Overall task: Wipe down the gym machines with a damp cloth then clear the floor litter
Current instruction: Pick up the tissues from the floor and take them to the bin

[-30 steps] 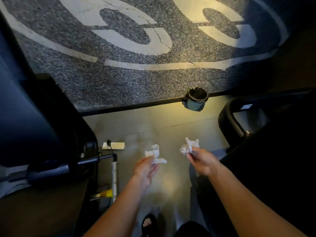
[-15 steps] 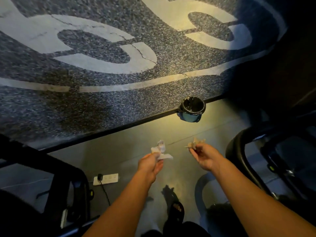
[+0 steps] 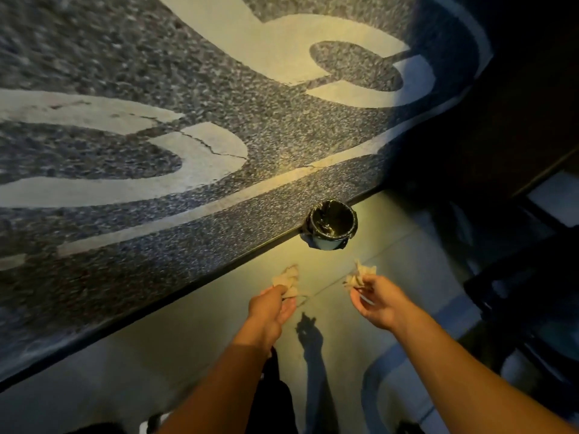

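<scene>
Head view shows the small round bin with a black bag straight ahead of me, by the edge of the speckled mat. My right hand is nearer and pinches a crumpled paper scrap. My left hand pinches another crumpled scrap. Since half a second ago, the bin looks closer and the white power strip is out of view.

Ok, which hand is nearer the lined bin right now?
Right, though only slightly. The right hand, pinching crumpled paper, is just below the bin, a little to its right. The left hand, holding another paper scrap, sits lower-left of it.
</scene>
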